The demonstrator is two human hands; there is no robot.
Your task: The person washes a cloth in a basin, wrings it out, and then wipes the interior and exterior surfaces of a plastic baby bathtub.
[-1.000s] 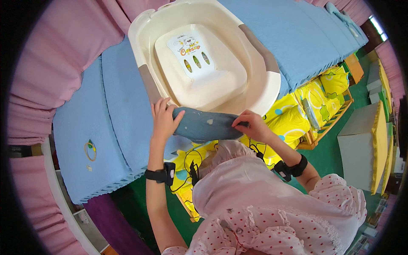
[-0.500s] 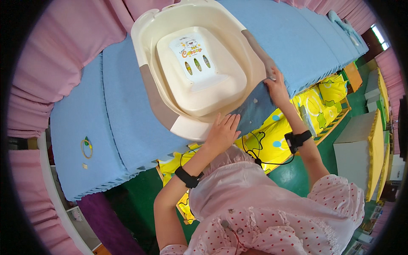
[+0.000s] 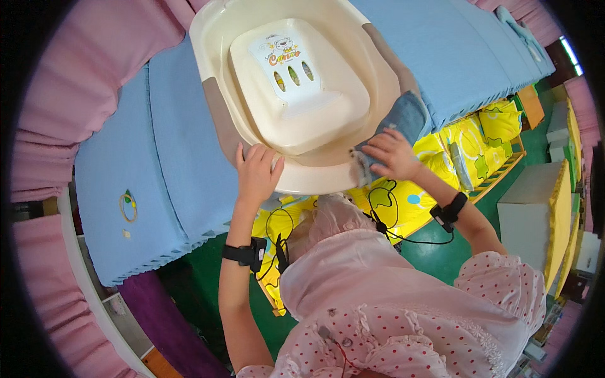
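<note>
A cream baby bathtub (image 3: pixel 302 179) with taupe side panels stands at the middle of the blue-covered bed. Inside lies a cream bath support (image 3: pixel 315 126) bearing a bear sticker and three oval slots. At the tub's near left rim, my left hand (image 3: pixel 257 173) hooks its fingers over the edge. A blue-grey cloth (image 3: pixel 406 116) drapes over the near right corner of the rim, bunched toward the tub's front. My right hand (image 3: pixel 392 154) presses on this cloth with bent fingers; the palm side is hidden.
The blue bedspread (image 3: pixel 120 208) carries a yellow-green ring-shaped item (image 3: pixel 128 206) at left. Below the near edge is a low wooden bed with yellow patterned bedding (image 3: pixel 435 157). Pink curtains (image 3: pixel 75 82) hang at left. White cabinets (image 3: pixel 529 205) with yellow edges stand at right.
My left hand has moved left along the tub's rim. My right hand has come nearer and left, and the cloth is now bunched over the rim. The tub appears slightly higher in view.
</note>
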